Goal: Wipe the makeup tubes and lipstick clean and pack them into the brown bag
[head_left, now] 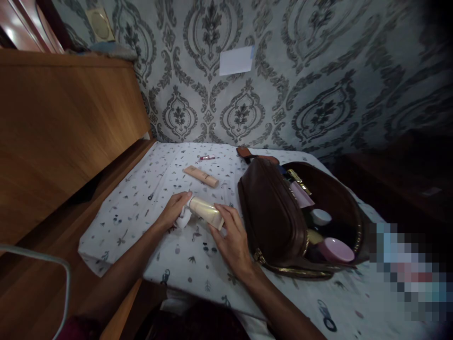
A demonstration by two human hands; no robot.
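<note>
A pale gold squeeze tube point(205, 211) lies tilted across the space between my hands. My right hand point(233, 241) is closed around its flat end, fingers on top and thumb beneath. At the white-capped end, my left hand point(173, 211) is closed on a crumpled white tissue or wipe point(182, 218), its fingertips by the cap. Just beyond, a beige tube point(200, 176) lies flat on the patterned white sheet point(198, 257). A small pinkish-red tube point(206, 158) rests farther back.
To the right stands an open brown cosmetic bag point(274, 208) holding a pink-lidded jar point(338, 250), a white-lidded container point(321, 216) and other items. A wooden cabinet point(71, 108) borders the left, and a patterned wall point(208, 94) rises behind. A pale cable point(65, 269) curves at lower left.
</note>
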